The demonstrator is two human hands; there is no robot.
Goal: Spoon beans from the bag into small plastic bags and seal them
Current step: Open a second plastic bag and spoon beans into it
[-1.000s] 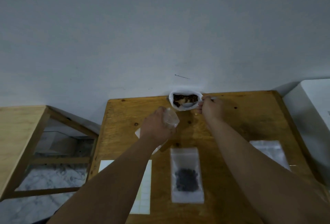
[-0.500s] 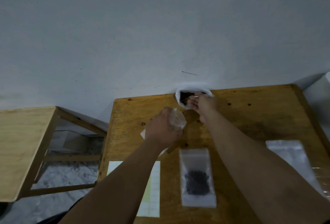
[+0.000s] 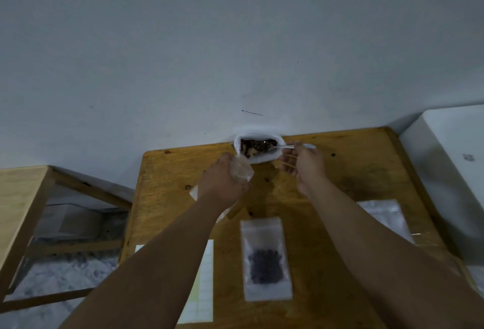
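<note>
**Current state.** A small plastic bag (image 3: 243,171) is gripped in the left hand (image 3: 222,183). The fingers are curled round its body, and its mouth is turned away from the wrist, toward the bag of beans (image 3: 258,157). The spoon (image 3: 284,147) is pinched at its handle between thumb and forefinger of the right hand (image 3: 305,166), with the other fingers loosely curled beneath. The spoon bowl lies just beyond the right fingertips, inside the open bag, among the beans (image 3: 251,144). Whether the bowl is loaded cannot be told.

**Handling.**
- **Small plastic bag:** It is judged thin, light and limp, and its mouth is likely to collapse unless held open. It is best held just below the rim, not crushed round the middle. The film is probably slick, so a firm pinch is advised.
- **Beans:** They are small, hard and loose, and can be expected to roll off a tilted spoon.
- **Spoon:** It is rigid and should be carried level by its handle.
- **Bag of beans:** It is soft-walled and steadied by neither hand, so it may be tipped by a sideways pull.

**Nearby.** A filled bag (image 3: 265,258) lies flat on the table (image 3: 353,166), nearer the person than both hands.
</note>
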